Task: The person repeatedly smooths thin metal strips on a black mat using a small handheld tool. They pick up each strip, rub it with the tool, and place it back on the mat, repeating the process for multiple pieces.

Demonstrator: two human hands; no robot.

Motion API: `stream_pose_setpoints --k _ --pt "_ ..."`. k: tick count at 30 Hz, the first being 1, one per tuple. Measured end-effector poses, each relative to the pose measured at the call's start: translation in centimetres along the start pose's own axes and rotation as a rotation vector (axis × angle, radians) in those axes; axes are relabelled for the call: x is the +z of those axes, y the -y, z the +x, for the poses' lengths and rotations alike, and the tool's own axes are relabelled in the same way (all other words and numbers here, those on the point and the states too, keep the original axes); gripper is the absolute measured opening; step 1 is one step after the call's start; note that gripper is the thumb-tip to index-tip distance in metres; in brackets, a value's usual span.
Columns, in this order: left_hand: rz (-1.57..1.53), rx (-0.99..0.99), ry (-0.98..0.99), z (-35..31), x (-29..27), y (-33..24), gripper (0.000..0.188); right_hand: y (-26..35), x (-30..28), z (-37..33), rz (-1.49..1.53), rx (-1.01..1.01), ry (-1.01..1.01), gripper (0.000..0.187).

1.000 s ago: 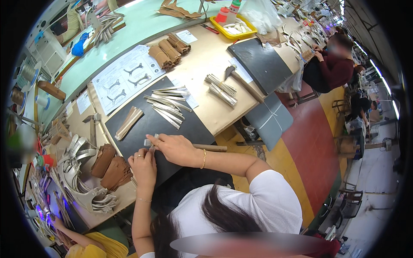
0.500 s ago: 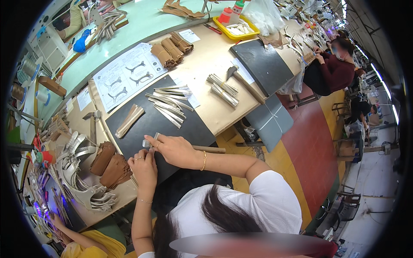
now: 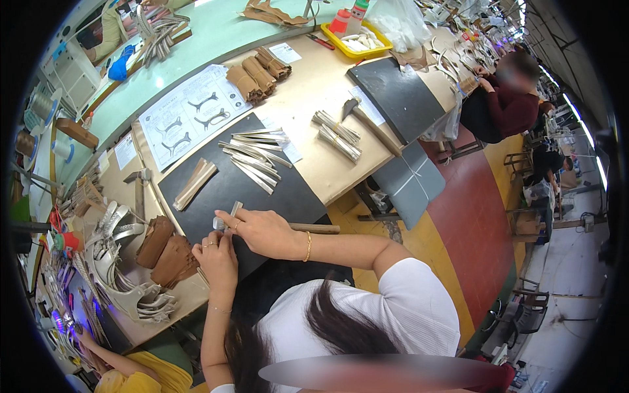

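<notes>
At the near edge of a black mat [image 3: 288,190] my two hands are close together. My right hand [image 3: 265,232] is closed round a hammer [image 3: 318,228]; the wooden handle sticks out to the right beneath the wrist, and the metal head is by the fingertips. A pale metallic strip [image 3: 236,209] pokes out past the right fingers. My left hand [image 3: 217,262] is just left of it, fingers bent and pressed together beside the hammer head; what they hold is hidden. Further up the mat lie a fan of loose silvery strips [image 3: 252,164] and a stacked bundle of strips [image 3: 194,185].
Brown leather pieces [image 3: 171,255] and silvery shaped parts [image 3: 118,262] lie at left. Beyond the mat are a printed sheet [image 3: 190,118], brown bundles [image 3: 259,73], tied strips [image 3: 339,136], another hammer [image 3: 373,128] and a yellow tray [image 3: 386,47]. Co-workers sit at lower left and far right.
The whole view has shifted slightly. My left fingers have drawn a little down from the hammer head, and more of the pale strip shows by my right fingers.
</notes>
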State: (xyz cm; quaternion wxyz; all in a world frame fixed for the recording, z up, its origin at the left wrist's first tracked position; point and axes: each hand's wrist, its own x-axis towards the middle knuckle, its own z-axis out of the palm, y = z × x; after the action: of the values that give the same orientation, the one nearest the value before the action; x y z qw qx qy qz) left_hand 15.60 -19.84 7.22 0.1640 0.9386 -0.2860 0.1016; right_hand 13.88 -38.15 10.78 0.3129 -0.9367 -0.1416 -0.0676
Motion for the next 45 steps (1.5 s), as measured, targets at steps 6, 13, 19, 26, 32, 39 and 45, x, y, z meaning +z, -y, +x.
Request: stream_pose_setpoints --k 6,13,19,26,32,39,45 --pt "-0.278 -0.274 0.097 -0.3 -0.5 0.8 0.017 -0.5 0.3 0.0 -0.053 0.098 0.214 0.051" --pt "0.002 -0.054 0.030 -0.7 -0.6 -0.1 0.018 0.1 0.1 -0.1 -0.026 0.019 0.095 0.056" --pt "-0.243 -0.250 0.069 -1.1 -1.1 0.6 0.017 -0.1 0.4 -0.3 -0.038 0.032 0.150 0.054" --pt "-0.017 -0.062 0.023 -1.5 -0.8 0.2 0.016 0.4 0.2 -0.1 0.004 -0.009 0.100 0.055" --pt "-0.177 -0.178 0.053 -1.7 -1.3 0.7 0.016 0.3 0.7 -0.3 -0.036 0.020 0.188 0.054" --pt "-0.065 -0.082 0.032 -2.1 -1.6 0.4 0.017 0.4 0.3 -0.1 -0.015 -0.052 0.141 0.057" --pt "-0.134 -0.149 0.037 -2.5 -1.6 0.9 0.017 1.0 0.5 -0.3 -0.017 0.022 0.244 0.058"
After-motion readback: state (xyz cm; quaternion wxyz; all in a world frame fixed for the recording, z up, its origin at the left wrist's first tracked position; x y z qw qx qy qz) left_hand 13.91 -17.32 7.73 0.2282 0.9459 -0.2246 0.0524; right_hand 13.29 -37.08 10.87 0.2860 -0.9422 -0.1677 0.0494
